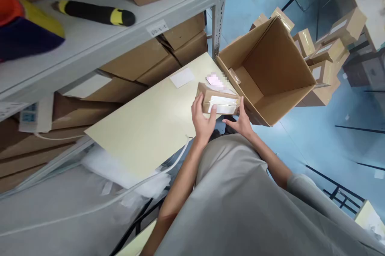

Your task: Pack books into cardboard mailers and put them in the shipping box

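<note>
Between my two hands is a small brown cardboard box [221,103] with a white label and shiny clear tape on its side. My left hand [203,119] grips its left end, the thumb pressed on the labelled side. At the right end, the fingers of my right hand [241,121] touch the box, while the thumb sticks out below it. A large open carton [270,63] stands just to the right, its flaps not visible. Inside the carton, near its left wall, lies a small brown box [234,75].
Under the box is a pale yellow tabletop [144,128] with a white paper slip [182,77]. A metal shelf [183,1] holds a black-and-yellow cutter [93,13] and a tape roll [27,27]. Several taped boxes [325,71] are stacked beyond the carton. A white cable [129,192] runs below the table.
</note>
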Demonstrator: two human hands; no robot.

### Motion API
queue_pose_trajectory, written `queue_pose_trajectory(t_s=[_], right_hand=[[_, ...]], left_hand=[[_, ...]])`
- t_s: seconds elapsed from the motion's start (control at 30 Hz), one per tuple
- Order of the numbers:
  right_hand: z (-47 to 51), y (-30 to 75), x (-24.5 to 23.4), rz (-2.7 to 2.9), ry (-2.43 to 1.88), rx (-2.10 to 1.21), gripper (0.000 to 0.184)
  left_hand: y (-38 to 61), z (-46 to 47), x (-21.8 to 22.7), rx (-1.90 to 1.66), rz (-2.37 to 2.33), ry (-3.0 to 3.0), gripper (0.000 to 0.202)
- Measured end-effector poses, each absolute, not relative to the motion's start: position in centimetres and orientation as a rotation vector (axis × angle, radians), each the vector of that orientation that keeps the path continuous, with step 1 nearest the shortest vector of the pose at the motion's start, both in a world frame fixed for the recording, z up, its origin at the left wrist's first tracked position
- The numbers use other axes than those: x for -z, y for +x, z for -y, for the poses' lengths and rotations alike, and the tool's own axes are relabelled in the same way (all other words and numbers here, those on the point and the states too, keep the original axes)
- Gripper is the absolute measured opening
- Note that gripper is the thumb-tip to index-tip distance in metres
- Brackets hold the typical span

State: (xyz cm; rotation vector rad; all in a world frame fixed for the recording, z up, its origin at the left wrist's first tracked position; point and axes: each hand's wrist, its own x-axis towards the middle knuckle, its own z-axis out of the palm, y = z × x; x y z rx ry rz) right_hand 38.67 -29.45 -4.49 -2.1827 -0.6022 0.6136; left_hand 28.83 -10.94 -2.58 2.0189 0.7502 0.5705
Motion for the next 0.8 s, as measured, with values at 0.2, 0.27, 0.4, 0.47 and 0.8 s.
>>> queue_pose_trajectory(t_s=[0.2, 0.27, 0.4, 0.47, 0.8], right_hand=[[32.0, 45.7, 5.9, 0.394, -2.301, -0.336, 0.133], [33.1, 49.2, 6.8, 0.308, -2.33, -0.346, 0.126], [35.4, 56.2, 9.3, 0.27, -2.385, -0.419, 0.114], [36.0, 59.0, 11.1, 0.258, -2.4, -0.48, 0.107], [32.0, 64.1, 22.6, 0.023, -2.483, -0.885, 0.105]], left_hand=[[40.0, 14.9, 0.2, -0.507, -0.431, 2.151, 0.075], [44.0, 16.0, 0.7, -0.421, -0.38, 2.173, 0.076], [51.3, 17.6, 3.7, -0.2, -0.324, 2.182, 0.079], [54.3, 18.1, 5.8, -0.085, -0.333, 2.174, 0.082], [63.3, 16.0, 15.7, 0.49, -0.673, 2.197, 0.083]])
